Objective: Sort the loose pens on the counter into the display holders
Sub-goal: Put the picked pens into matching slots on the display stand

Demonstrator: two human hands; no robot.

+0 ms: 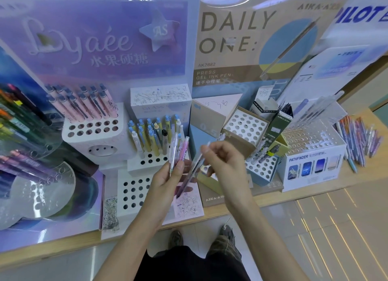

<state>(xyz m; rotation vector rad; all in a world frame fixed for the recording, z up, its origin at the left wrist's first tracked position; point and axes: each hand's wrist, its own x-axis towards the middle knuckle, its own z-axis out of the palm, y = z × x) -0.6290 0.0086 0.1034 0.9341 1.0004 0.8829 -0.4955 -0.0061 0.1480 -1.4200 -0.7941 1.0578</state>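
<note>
Over the middle of the table [315,189], both hands meet in front of the holders. Left hand [168,179] curls round a small bunch of pens [177,152], clear and pink, tops up, slightly fanned. Right hand [224,165] pinches one grey pen [195,167] near its top end between thumb and fingertips. That pen slants from upper right down to lower left, its lower end crossing the left hand's fingers. Whether those fingers touch it, I can't tell.

Straight beyond the hands stands the blue-and-yellow holder [151,161], partly filled, with free holes along its front row. Just left and nearer sits an empty white block [134,188]. So the grey pen wants tipping upright, I'd say, before it goes into any hole, and the right hand has it.

Off to the far right lies the loose pile [357,142], flat on the table beside the clear rack [310,137]. It's well apart from both hands, with the right hand nearer. Plenty left to sort, by the look of it.
</note>
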